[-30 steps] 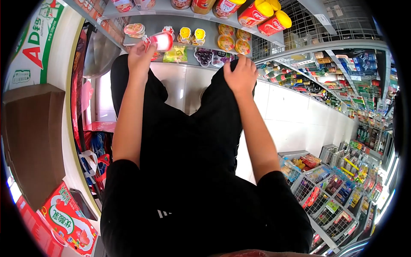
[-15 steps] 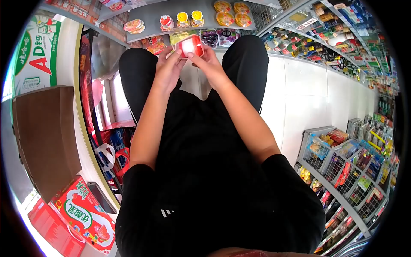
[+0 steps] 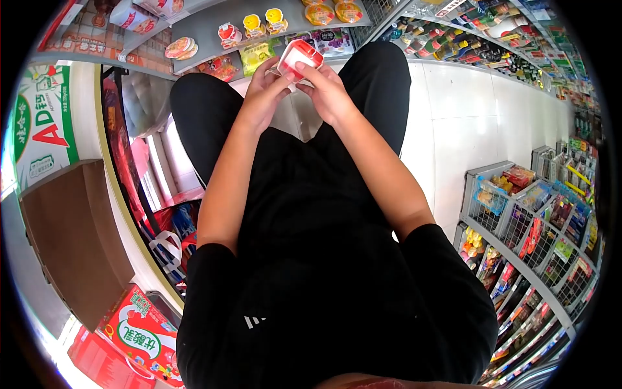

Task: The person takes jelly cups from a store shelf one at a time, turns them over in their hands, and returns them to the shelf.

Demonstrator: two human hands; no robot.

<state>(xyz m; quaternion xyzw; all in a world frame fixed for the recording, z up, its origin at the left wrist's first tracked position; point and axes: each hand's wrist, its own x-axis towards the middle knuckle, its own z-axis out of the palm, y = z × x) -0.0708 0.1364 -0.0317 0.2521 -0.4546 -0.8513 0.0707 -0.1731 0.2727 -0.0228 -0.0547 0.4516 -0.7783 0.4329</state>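
Note:
Between my two hands, above my knees, is a small red-and-white plastic food cup, tilted. My left hand grips its left and lower side, fingers closed round it. On the right side, my right hand holds it with the thumb lying across the pale face. Just beyond it, a yellow-green packet and dark purple grape packets lie at the foot of the shelf. What is printed on the cup is too small to read.
A grey shelf ahead carries red and yellow character-shaped packs and orange fruit cups. Bottle racks run along the right, with wire snack baskets nearer. At left stand a brown carton and a red drink box.
My view has turned slightly, so the shelf goods appear further left. The cup has moved a little right and up in view and is tilted differently, still in both hands.

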